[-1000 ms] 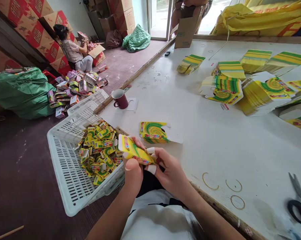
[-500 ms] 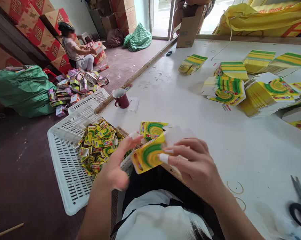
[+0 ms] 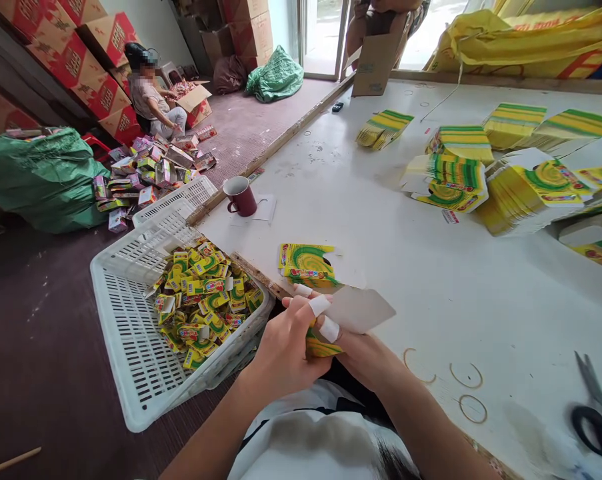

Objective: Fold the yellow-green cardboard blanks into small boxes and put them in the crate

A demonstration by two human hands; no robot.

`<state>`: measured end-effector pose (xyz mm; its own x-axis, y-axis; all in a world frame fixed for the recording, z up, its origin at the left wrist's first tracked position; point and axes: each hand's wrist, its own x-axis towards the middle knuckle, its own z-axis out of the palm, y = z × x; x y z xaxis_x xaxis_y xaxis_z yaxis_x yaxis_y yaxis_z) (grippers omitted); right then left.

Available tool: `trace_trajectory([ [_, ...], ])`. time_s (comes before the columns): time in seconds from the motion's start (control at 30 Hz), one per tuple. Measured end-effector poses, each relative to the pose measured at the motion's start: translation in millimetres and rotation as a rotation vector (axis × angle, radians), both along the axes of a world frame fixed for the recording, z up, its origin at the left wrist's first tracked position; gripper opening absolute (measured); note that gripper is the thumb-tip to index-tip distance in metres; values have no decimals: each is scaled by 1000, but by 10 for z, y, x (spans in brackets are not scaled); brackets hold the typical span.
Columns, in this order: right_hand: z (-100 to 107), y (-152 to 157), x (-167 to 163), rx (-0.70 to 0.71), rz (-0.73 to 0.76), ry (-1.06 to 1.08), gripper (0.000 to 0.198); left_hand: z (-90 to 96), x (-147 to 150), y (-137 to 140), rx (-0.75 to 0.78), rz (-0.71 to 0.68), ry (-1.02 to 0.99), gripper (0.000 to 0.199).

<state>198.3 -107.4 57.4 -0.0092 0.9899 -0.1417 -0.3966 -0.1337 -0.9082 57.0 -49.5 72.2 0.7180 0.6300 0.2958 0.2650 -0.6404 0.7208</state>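
Observation:
Close in front of my body, my left hand and my right hand meet around one small yellow and green cardboard box. Its long white flap sticks out to the right above my right hand. White tape wraps some of my fingertips, which press together on the card and hide much of it. Just beyond my hands, a flat yellow box blank lies on the white table near its edge. Left of my hands stands a white plastic basket holding many folded yellow boxes.
A maroon mug stands near the table's left edge. Stacks of yellow blanks occupy the right side. Scissors and rubber bands lie at the near right. A co-worker sits among cartons beyond a pile of boxes.
My left hand has moved right and closed on the box beside my right hand. The box has turned, its white flap now pointing right. The co-worker's hands have lowered.

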Motion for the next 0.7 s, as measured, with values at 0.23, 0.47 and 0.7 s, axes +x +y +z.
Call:
trace_trajectory([
  [0.23,-102,-84,-26,326,-96,-556,61,-28,5,13,-135,8,187,54],
  [0.47,-108,-89,60,482,-292,-893,62,-83,27,21,-14,230,213,65],
  [0.7,-130,-48,211,605,-167,-1028,56,101,-139,142,-32,248,207,53],
])
